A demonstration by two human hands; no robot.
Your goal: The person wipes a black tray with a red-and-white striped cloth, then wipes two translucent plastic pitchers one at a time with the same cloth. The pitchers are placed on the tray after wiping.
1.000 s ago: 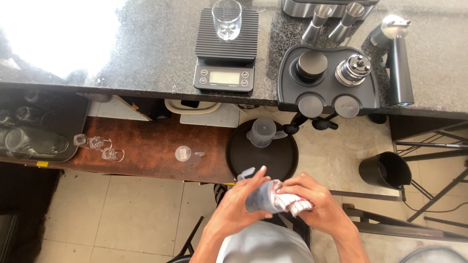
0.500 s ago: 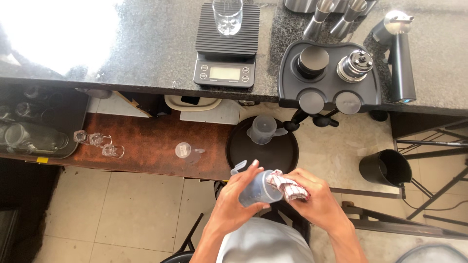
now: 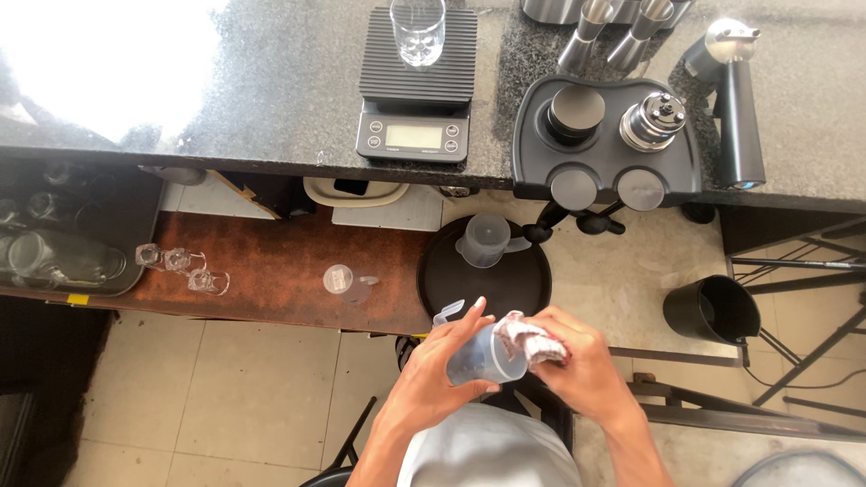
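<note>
The left hand (image 3: 442, 370) grips a clear plastic jug (image 3: 483, 353) around its body, holding it tilted with the open mouth facing right. The right hand (image 3: 577, 356) is closed around a crumpled pink and white cloth (image 3: 532, 338), which it presses into the mouth of the jug. Both hands meet low in the middle of the scene, above the person's lap and just near of a round black tray (image 3: 442, 280).

A second clear plastic jug (image 3: 484, 239) stands upright on the far part of that tray. To the left of the tray, on a brown shelf (image 3: 271, 261), lies a small clear cup (image 3: 341, 280), and further left sit a few small glass pieces (image 3: 180, 266). A dark bin with glassware (image 3: 63, 243) is at the far left edge.

On the stone counter (image 3: 225, 99) at the far side stands a black scale (image 3: 417, 90) with a drinking glass (image 3: 418, 32) on top. To its right is a black holder (image 3: 604, 135) with round parts in it, and right of that an upright black and silver grinder (image 3: 735, 99). A black bucket (image 3: 711, 309) stands on the floor to the right, well apart from the hands.
</note>
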